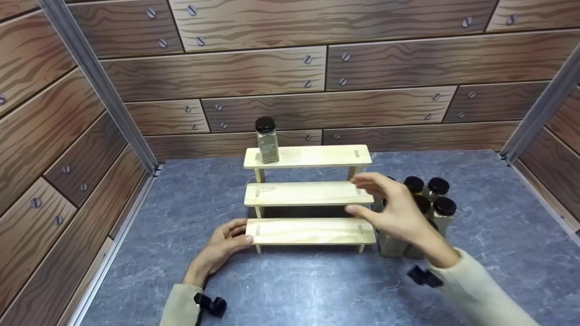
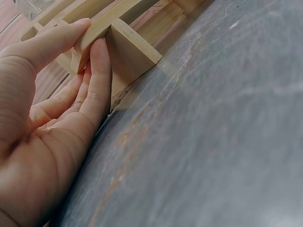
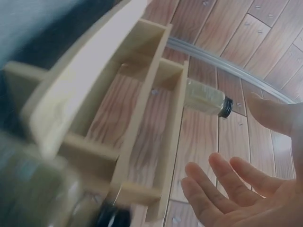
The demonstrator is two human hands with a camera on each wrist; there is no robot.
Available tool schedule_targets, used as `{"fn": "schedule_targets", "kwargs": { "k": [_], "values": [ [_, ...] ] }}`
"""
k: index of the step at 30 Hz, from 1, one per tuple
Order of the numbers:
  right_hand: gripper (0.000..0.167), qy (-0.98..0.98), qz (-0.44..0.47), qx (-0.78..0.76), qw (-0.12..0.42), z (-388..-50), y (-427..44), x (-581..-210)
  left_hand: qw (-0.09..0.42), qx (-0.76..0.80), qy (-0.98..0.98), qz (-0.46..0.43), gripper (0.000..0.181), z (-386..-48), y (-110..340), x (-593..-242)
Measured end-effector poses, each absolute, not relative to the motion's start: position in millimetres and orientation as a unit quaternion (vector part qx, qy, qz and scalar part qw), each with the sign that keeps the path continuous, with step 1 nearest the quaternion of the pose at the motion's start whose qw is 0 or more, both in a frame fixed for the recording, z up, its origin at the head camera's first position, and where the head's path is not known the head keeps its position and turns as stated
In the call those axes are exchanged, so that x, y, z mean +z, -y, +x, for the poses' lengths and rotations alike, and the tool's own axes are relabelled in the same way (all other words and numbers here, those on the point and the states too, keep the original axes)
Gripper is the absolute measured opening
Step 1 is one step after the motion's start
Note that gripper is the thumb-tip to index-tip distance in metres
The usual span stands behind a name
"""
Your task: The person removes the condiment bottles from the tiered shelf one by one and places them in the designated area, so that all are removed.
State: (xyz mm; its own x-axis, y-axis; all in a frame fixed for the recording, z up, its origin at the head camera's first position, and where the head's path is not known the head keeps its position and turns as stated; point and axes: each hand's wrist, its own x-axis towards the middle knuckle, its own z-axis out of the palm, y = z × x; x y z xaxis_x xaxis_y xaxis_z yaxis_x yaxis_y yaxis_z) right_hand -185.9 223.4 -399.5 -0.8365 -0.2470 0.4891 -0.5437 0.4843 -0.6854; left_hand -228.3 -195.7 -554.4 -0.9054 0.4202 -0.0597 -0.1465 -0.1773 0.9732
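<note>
A pale wooden three-step shelf (image 1: 312, 231) stands on the table. My left hand (image 1: 222, 244) pinches the left end of its lowest step; in the left wrist view, the thumb is on the step (image 2: 97, 35) and fingers are under it. One black-capped spice jar (image 1: 268, 147) stands upright at the left end of the top step. My right hand (image 1: 394, 208) hovers by the shelf's right side, thumb and fingers apart, holding nothing. Beneath and beyond it several black-capped jars (image 1: 444, 207) stand grouped, partly hidden by the hand. The right wrist view shows that palm (image 3: 265, 198) bare.
A grey marbled tabletop (image 1: 299, 290) carries everything. Wood-patterned panels (image 1: 272, 77) rise at the back and both sides, with metal corner posts (image 1: 99, 81). In the right wrist view, a blurred jar (image 3: 33, 184) is close to the camera beside the shelf.
</note>
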Motion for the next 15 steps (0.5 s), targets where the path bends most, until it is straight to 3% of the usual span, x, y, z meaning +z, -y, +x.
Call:
{"fn": "schedule_targets", "kwargs": {
  "k": [15],
  "values": [
    [0.06, 0.822, 0.22, 0.504, 0.146, -211, -157, -379, 0.185, 0.76, -0.614, 0.108, 0.067, -229, 196, -554]
  ]
}}
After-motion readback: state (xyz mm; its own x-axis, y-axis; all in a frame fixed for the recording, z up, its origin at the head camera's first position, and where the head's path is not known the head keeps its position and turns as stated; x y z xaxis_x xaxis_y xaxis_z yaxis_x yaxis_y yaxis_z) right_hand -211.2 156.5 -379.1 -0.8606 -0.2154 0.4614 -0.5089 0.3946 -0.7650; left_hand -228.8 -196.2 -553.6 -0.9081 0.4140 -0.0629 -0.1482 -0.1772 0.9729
